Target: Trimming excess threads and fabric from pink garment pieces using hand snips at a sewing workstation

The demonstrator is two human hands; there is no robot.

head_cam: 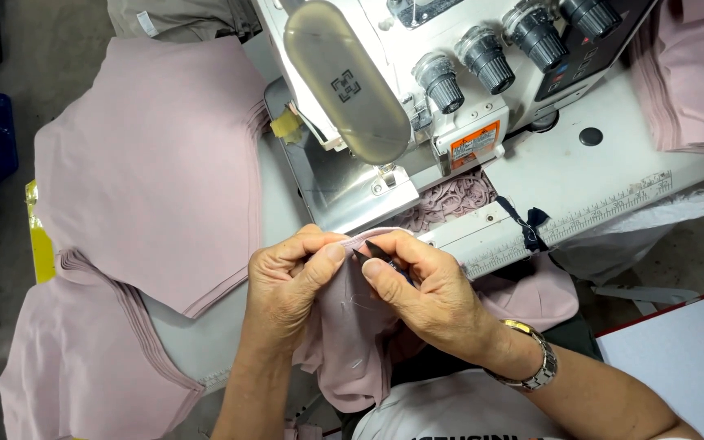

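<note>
Pretty cramped sewing station going on: a white overlock machine [450, 90] with black tension knobs is sitting on a pale table [613, 175], and stacks of cut pink fabric panels [148, 163] are lying to the left and lower left. Right in front of the machine, the left hand [287, 285] is pinching the edge of a pink fabric piece [348, 342] between thumb and forefinger, closed tight on it. The right hand [425, 289] is gripping a small dark tool [378, 249] (can't tell exactly what it is) with its tip touching that same edge. A metal wristwatch [531, 363] is showing on the right wrist.
</note>
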